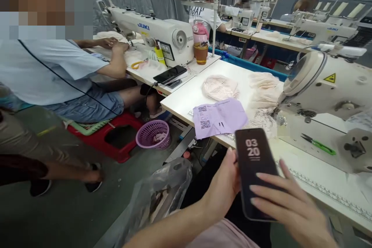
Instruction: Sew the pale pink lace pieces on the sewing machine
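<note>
A dark smartphone (pixel 257 170), its screen lit with the time 03 20, is tilted upright in front of the table's edge. My left hand (pixel 222 186) grips it along the left side, with the thumb at the edge and the other fingers hidden behind. Across the lower screen lie the spread fingers of my right hand (pixel 290 201), slightly blurred. Just beyond the phone, a creased purple paper slip (pixel 219 118) with printed codes hangs partly over the table edge. Gathered pale fabric (pixel 219 87) lies behind the slip, and more ruffled fabric (pixel 263 89) reaches the sewing machine's needle area.
A large sewing machine (pixel 325 85) stands at right, with green thread snips (pixel 318 144) on its bed. At left, a co-worker (pixel 78 69) sews at another machine (pixel 151 27). A purple basket (pixel 153 135) and clear plastic bag (pixel 162 186) are below. A drink bottle (pixel 201 46) stands behind.
</note>
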`<state>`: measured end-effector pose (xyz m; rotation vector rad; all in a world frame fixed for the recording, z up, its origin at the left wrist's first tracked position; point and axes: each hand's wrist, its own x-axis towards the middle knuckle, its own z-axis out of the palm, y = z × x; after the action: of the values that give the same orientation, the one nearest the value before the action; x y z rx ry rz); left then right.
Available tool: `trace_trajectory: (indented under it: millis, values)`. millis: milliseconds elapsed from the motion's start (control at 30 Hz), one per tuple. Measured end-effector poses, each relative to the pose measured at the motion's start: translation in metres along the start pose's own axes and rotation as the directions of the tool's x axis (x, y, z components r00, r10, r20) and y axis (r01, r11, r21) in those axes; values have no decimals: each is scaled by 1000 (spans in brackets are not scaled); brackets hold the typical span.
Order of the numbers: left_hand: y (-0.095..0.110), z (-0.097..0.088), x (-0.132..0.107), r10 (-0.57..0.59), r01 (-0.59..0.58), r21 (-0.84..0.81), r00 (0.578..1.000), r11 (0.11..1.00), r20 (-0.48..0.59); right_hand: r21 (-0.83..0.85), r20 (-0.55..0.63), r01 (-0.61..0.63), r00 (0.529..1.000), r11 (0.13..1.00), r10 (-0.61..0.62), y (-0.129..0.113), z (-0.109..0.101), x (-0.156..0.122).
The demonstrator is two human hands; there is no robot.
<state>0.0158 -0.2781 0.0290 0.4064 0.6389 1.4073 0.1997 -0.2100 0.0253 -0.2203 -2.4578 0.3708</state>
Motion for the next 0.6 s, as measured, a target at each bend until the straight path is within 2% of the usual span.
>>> trace_trajectory:
  millis: [33,67,133,200,233,267,300,333,367,433,467,533,600]
  values:
    - [1,1,-1,28,-31,-43,997,999,-72,-86,20,113,994,990,-112,-4,15,7]
    - [3,1,-1,63,-71,-61,989,996,-134,-142,-19,136,990,980,-140,-6,28,11]
    - [8,-1,0,125,-138,-57,972,989,-198,-103,-56,38,997,994,-44,-9,49,16]
    - [13,-5,2,138,-152,-52,967,987,-214,89,-158,-133,977,987,146,-13,64,18]
    - [14,-6,3,124,-139,-53,966,989,-226,213,-240,-213,935,954,262,-16,70,19]
    - [15,-7,4,112,-128,-52,963,990,-246,361,-359,-297,830,884,426,-18,75,22]
    - [16,-8,5,106,-122,-44,956,992,-272,504,-452,-330,687,798,570,-21,78,25]
    - [16,-9,6,111,-125,-27,948,992,-299,617,-456,-326,594,716,663,-23,81,30]
    - [15,-10,7,126,-134,-3,940,991,-317,728,-378,-328,541,602,751,-23,83,35]
    - [14,-12,9,164,-156,52,932,986,-324,886,-102,-346,504,308,858,-22,84,47]
    - [13,-14,10,179,-162,78,932,984,-316,926,37,-349,464,144,885,-20,85,52]
    - [11,-18,12,204,-172,128,929,977,-308,941,264,-304,384,-148,885,-16,86,60]
    - [9,-22,13,232,-186,169,920,968,-317,911,405,-228,334,-344,851,-13,89,64]
